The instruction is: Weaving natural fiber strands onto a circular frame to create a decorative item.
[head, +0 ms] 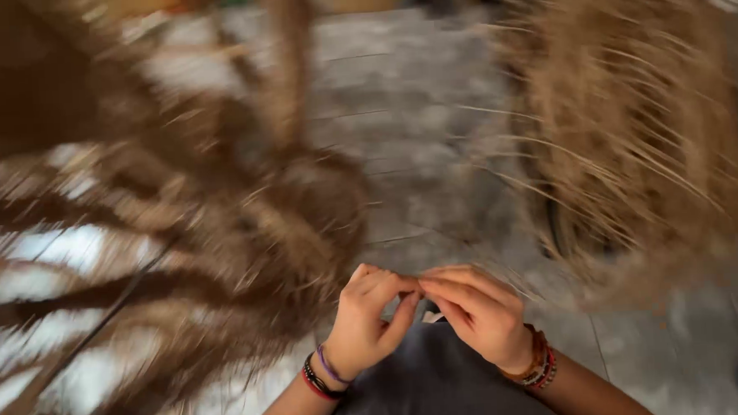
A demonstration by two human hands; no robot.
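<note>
Both hands, left hand (372, 319) and right hand (480, 310), pinch together on a thin dry straw strand (418, 282).

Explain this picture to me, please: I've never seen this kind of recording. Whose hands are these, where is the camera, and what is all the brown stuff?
There is no machine here. The single view comes from a camera worn on a person's head, looking down at their own two bare hands. The left hand and right hand meet fingertip to fingertip, pinching something small and thin that is too blurred to identify. Both wrists wear beaded bracelets. To the left hangs a blurred mass of brown dried fibre strands; to the right is a bristly bundle of straw-like fibre. Below is a grey stone-tiled floor. Dark cloth covers the person's lap.
</note>
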